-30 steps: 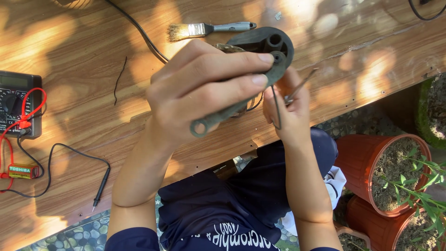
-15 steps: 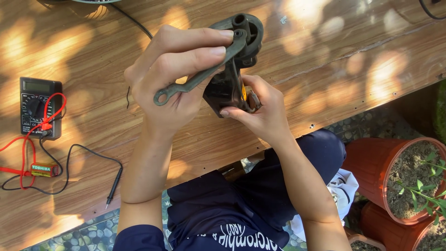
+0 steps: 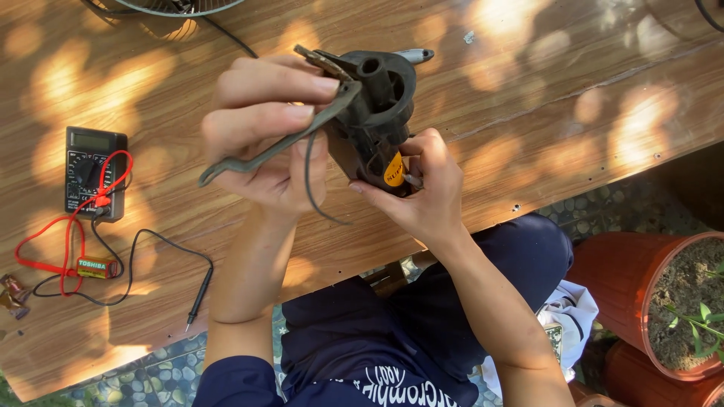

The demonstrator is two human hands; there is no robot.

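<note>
My left hand (image 3: 264, 132) grips a dark metal bracket with a long flat arm (image 3: 264, 154) that is attached to a small black motor housing (image 3: 377, 113). My right hand (image 3: 426, 188) holds the lower end of the housing, its fingers pinching near a yellow part (image 3: 394, 170) on it. A thin black wire (image 3: 311, 188) hangs from the assembly between my hands. Both hands hold the piece above the wooden table (image 3: 528, 113).
A black multimeter (image 3: 94, 172) with red and black leads lies at the left, beside a small battery (image 3: 96, 267) and a probe (image 3: 197, 298). A fan grille (image 3: 177, 6) sits at the top edge. Terracotta plant pots (image 3: 667, 301) stand on the ground at the right.
The motor assembly has been turned in my hands, so the bracket arm now points down-left. My right hand moved from behind the piece to its lower end. The view shifted slightly.
</note>
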